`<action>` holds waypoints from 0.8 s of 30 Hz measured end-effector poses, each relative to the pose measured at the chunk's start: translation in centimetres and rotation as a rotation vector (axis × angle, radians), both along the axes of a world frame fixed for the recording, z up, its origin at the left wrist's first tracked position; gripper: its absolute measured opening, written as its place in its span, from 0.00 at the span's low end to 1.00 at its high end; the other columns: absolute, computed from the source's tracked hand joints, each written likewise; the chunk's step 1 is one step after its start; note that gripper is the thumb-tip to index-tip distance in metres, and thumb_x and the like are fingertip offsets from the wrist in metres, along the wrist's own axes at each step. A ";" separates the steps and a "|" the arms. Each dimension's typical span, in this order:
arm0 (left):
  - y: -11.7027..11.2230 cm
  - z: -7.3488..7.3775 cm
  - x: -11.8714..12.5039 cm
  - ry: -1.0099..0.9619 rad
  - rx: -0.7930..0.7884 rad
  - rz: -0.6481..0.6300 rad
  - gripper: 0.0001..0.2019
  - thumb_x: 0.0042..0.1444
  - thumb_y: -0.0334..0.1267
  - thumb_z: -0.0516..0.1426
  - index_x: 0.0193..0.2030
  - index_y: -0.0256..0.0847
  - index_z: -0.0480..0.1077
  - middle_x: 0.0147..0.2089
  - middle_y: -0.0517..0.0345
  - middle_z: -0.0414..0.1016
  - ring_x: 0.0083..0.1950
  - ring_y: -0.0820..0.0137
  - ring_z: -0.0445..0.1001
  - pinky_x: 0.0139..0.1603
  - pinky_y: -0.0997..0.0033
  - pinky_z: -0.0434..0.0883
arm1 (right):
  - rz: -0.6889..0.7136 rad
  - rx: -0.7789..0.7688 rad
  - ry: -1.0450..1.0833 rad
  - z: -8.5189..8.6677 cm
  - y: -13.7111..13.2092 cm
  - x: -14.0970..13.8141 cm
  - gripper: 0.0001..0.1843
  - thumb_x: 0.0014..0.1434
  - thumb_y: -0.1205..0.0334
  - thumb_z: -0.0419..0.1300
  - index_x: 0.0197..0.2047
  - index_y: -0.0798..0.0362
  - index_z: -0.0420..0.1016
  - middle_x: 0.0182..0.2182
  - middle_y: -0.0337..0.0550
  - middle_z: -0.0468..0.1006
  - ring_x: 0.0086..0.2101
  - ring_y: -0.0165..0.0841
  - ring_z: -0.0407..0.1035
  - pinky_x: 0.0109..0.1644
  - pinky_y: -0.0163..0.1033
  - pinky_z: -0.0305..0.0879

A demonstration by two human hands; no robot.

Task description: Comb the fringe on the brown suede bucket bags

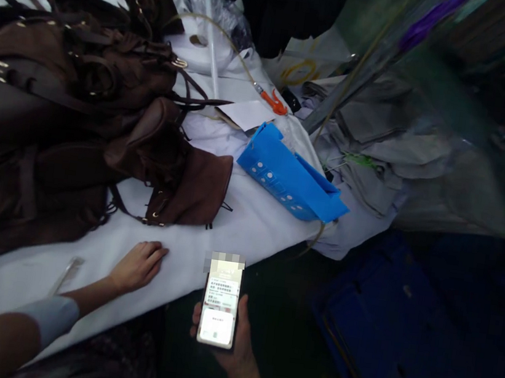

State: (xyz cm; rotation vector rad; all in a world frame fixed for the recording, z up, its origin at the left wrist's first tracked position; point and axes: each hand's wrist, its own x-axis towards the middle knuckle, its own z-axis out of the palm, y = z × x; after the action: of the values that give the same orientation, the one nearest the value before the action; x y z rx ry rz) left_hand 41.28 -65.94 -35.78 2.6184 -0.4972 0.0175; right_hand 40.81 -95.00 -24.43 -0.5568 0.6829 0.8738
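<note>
My right hand (241, 345) is wrapped round a smartphone (219, 308), held upright in front of the white-covered table's edge. The screen is lit, with text boxes on it. My left hand (139, 266) rests on the white table cover (187, 261) with its fingers curled in and nothing visible in them. Just beyond it lies a brown bag (197, 185), at the near end of a pile of dark brown bags (77, 104) with buckles and straps. By my left forearm is a narrow clear plastic piece (68, 270).
A blue folded holder (292, 172) lies at the table's right edge, near an orange air blow gun (274, 102) on a hose. Behind are a white roll (201, 46) and a slanting pole (211, 28). Grey material (381, 131) is heaped to the right, above blue crates (402, 320).
</note>
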 end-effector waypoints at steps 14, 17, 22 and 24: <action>0.3 1.3 0.8 0.046 0.069 -0.019 0.15 0.61 0.34 0.49 0.53 0.32 0.67 0.48 0.41 0.66 0.47 0.59 0.64 0.47 0.56 0.67 | 0.071 0.124 0.136 0.3 3.2 -3.2 0.41 0.54 0.27 0.47 0.48 0.58 0.72 0.37 0.51 0.78 0.35 0.37 0.73 0.38 0.42 0.69; 0.3 1.3 0.7 0.053 0.068 -0.015 0.16 0.61 0.34 0.49 0.53 0.33 0.67 0.48 0.41 0.65 0.47 0.59 0.64 0.47 0.55 0.66 | 0.080 0.140 0.126 0.4 3.6 -3.1 0.40 0.54 0.28 0.48 0.49 0.57 0.71 0.38 0.50 0.78 0.35 0.37 0.73 0.39 0.42 0.69; 0.4 1.1 0.7 0.062 0.060 -0.022 0.16 0.61 0.34 0.49 0.54 0.32 0.66 0.48 0.41 0.65 0.47 0.58 0.64 0.48 0.55 0.66 | 0.103 0.179 0.133 0.3 4.4 -3.3 0.41 0.53 0.28 0.50 0.48 0.59 0.72 0.37 0.51 0.79 0.34 0.36 0.73 0.38 0.41 0.69; 0.4 1.1 0.7 0.060 0.062 -0.033 0.16 0.61 0.34 0.49 0.54 0.32 0.66 0.48 0.41 0.65 0.46 0.59 0.64 0.47 0.55 0.66 | 0.116 0.196 0.148 0.1 4.9 -3.5 0.41 0.51 0.27 0.51 0.47 0.59 0.73 0.36 0.50 0.79 0.33 0.36 0.73 0.37 0.40 0.69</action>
State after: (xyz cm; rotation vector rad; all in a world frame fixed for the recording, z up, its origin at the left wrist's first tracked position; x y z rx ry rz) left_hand 41.97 -65.59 -34.69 2.6619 -0.5280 -0.0879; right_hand 37.35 -90.15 -24.34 -0.3610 0.6940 1.0858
